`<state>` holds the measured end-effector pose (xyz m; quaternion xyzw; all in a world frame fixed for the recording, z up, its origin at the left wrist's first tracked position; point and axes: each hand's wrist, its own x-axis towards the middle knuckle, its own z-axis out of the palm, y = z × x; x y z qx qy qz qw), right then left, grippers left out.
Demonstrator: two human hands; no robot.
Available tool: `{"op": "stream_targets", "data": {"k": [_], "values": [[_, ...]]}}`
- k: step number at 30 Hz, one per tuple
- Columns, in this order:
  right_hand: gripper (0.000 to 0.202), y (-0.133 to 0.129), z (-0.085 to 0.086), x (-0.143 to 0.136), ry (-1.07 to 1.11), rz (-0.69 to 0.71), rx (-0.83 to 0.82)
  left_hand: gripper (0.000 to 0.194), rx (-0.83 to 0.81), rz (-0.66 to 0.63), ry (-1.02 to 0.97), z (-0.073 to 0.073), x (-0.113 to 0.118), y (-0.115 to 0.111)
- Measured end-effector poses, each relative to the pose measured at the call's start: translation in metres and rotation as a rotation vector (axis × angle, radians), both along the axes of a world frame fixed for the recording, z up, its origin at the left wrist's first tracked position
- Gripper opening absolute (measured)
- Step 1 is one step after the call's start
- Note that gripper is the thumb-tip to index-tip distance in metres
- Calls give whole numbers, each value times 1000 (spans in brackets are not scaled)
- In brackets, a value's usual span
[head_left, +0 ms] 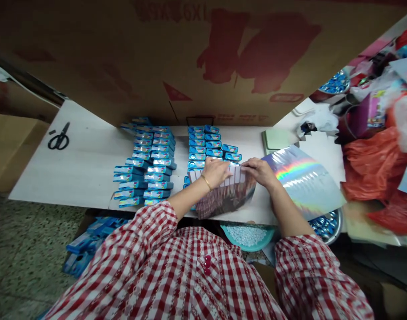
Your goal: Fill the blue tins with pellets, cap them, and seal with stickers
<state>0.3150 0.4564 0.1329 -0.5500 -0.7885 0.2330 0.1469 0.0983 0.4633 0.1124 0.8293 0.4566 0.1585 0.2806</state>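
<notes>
A shiny, mirror-like sheet with a row of pale strips along its far edge lies tilted at the table's front. My left hand rests over its far edge, fingers curled down and gripping it. At the sheet's far right corner, my right hand pinches the edge between thumb and fingers; whether a strip is in the pinch cannot be made out. Just beyond my hands stand rows of small blue boxes, partly hidden by the sheet. More blue boxes stand in two columns left of it.
A large cardboard carton walls off the back of the table. Black scissors lie at left. A rainbow-sheened sheet and a green box are at right. Below the front edge sit a teal basin and a metal bowl.
</notes>
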Motion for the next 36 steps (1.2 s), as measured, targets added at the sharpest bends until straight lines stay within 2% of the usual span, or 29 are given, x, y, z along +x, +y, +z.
{"op": "stream_targets", "data": {"k": [3,6,10,14,18,21,26,30,33,36], "values": [[24,-6,3,3,-78,-65,162,27,-148,-66,-52,1,23,11],[31,-15,-1,16,-242,-77,309,29,-222,-61,-174,-8,28,19],[38,-26,-17,32,-349,30,328,27,-291,-33,-313,-19,27,23],[37,-30,-30,36,-364,4,348,28,-348,-69,-351,-24,31,23],[34,-24,-32,29,-335,-112,398,25,-379,-119,-343,-26,35,23],[28,-20,-31,27,-304,-165,394,31,-429,-159,-369,-28,36,25],[29,-25,-31,30,-354,-18,392,36,-581,-255,-519,-30,39,29],[29,-35,-38,31,-293,2,396,38,-661,-256,-602,-33,38,31],[26,-40,-38,29,-170,-93,427,39,-713,-217,-631,-36,37,33],[29,-38,-30,27,-58,-154,480,40,-763,-182,-654,-37,37,34]]}}
